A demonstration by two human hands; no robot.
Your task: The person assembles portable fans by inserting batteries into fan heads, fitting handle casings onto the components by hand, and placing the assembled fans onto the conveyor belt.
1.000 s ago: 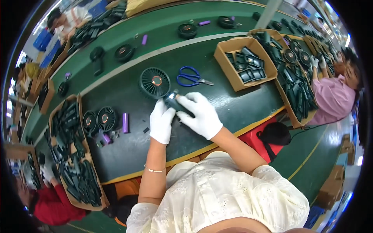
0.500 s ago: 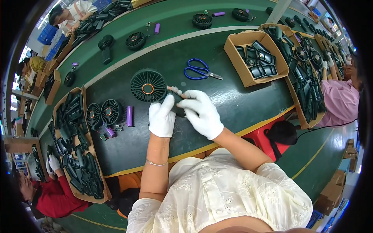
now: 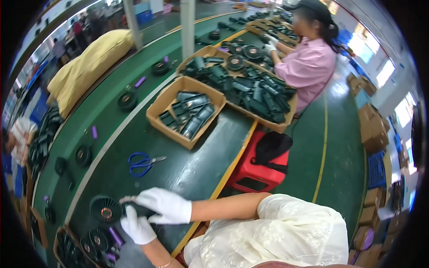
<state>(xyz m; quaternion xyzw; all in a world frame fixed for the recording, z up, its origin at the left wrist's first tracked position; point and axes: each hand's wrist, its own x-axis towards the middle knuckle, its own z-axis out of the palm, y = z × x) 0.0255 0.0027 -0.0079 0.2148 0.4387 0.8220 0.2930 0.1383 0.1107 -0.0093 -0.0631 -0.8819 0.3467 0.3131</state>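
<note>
Both of my hands wear white gloves and are together at the lower left of the head view. My left hand (image 3: 137,227) is closed round the dark handle end of a handheld fan (image 3: 104,209), whose round grille with a copper-coloured centre ring points away from me. From the other side, my right hand (image 3: 167,206) closes on the same handle, its fingertips bare. The gloves hide most of the handle. Beyond my hands lie blue-handled scissors (image 3: 140,164). Close to the fan are a purple battery cell (image 3: 116,236) and two more round fan heads (image 3: 98,239).
An open carton (image 3: 154,126) of dark casing halves stands on the bench. Behind it, a larger box (image 3: 280,126) holds casings and fan heads. A co-worker in pink (image 3: 308,62) sits farther along. A red stool (image 3: 261,172) bears a black bag. Fans and batteries line the green belt (image 3: 105,127).
The view has swung to the right, so the bench, hands and fan now appear lower left. Both hands still hold the fan, and the pink-clad co-worker shows more fully.
</note>
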